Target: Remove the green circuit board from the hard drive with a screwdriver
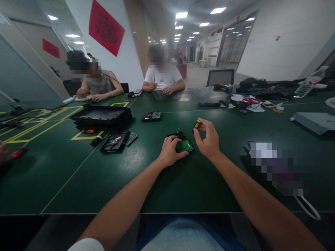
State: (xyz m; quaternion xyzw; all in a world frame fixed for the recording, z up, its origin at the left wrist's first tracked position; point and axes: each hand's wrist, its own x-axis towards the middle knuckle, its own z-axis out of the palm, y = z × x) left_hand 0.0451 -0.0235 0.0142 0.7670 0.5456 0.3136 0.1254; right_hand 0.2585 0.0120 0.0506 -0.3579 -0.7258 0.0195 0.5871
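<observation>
My left hand (169,152) grips a hard drive (185,145) that lies on the green table, with fingers over its far side and the thumb along the near edge. A green circuit board shows on the drive's upper face; part of the drive is hidden under the fingers. Just to the right and slightly above it, my right hand (208,140) pinches a short black-and-yellow screwdriver (197,124) between thumb and fingertips. The tool's tip is too small to make out, and I cannot tell whether it touches anything.
Left of my hands lie another drive (115,142), a loose circuit board (131,138) and a black tray (103,116). A third drive (151,116) sits farther back. To the right are a blurred-out item (277,167) and a grey box (315,122). Two people sit across the table.
</observation>
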